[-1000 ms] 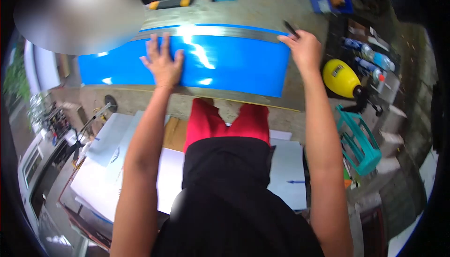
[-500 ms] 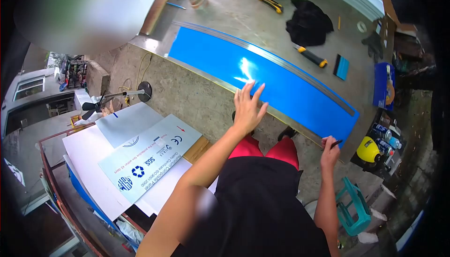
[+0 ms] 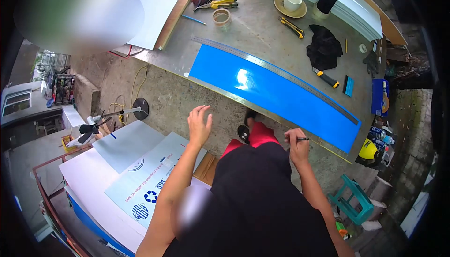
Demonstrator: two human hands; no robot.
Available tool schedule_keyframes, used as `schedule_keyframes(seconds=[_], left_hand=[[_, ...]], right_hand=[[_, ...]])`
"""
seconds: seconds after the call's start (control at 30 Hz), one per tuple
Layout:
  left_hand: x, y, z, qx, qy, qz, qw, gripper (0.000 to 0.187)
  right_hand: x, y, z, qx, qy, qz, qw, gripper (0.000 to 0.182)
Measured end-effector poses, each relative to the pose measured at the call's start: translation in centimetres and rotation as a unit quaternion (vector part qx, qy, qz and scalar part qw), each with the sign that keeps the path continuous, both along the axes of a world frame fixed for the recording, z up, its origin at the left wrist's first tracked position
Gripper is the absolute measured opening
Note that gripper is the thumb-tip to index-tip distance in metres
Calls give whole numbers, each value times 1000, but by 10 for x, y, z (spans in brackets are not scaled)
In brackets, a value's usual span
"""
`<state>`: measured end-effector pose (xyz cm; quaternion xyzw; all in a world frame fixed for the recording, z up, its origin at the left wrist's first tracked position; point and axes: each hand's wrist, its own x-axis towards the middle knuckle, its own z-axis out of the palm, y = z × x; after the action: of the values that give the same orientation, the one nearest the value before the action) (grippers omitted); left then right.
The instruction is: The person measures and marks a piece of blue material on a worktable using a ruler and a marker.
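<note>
My left hand hovers over the concrete floor, short of the table edge, with its fingers apart and nothing in them. In my right hand is a slim black pen, pinched near the table's front edge. A long blue sheet lies flat along that edge, shiny in one spot, and neither hand touches it. Along the sheet's far side runs a metal ruler.
On the table are pliers, a tape roll, a pencil, yellow cutters, a black cloth, a squeegee and a cup. Panels lie left; a green stool stands right.
My left hand has lifted off the blue sheet and moved left, away from the table. My right hand, still holding the pen, has drawn back left from the sheet's right end. The view has shifted.
</note>
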<state>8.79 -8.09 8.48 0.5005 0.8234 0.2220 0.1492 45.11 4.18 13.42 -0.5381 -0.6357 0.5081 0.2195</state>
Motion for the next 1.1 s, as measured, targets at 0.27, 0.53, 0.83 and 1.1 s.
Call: schedule_keyframes(seconds=[0.27, 0.53, 0.83, 1.1], left_hand=[[-95, 37, 13, 17, 32, 47, 998, 19], [-191, 111, -1, -2, -10, 4, 1000, 12], [-267, 236, -62, 48, 36, -266, 962, 43], [-287, 254, -106, 37, 61, -333, 940, 56]], right_hand=[[-130, 100, -44, 62, 116, 6, 991, 7], [-231, 99, -48, -41, 182, -70, 980, 8], [-311, 114, -78, 18, 131, -181, 975, 13], [-358, 145, -124, 39, 157, -191, 968, 18]])
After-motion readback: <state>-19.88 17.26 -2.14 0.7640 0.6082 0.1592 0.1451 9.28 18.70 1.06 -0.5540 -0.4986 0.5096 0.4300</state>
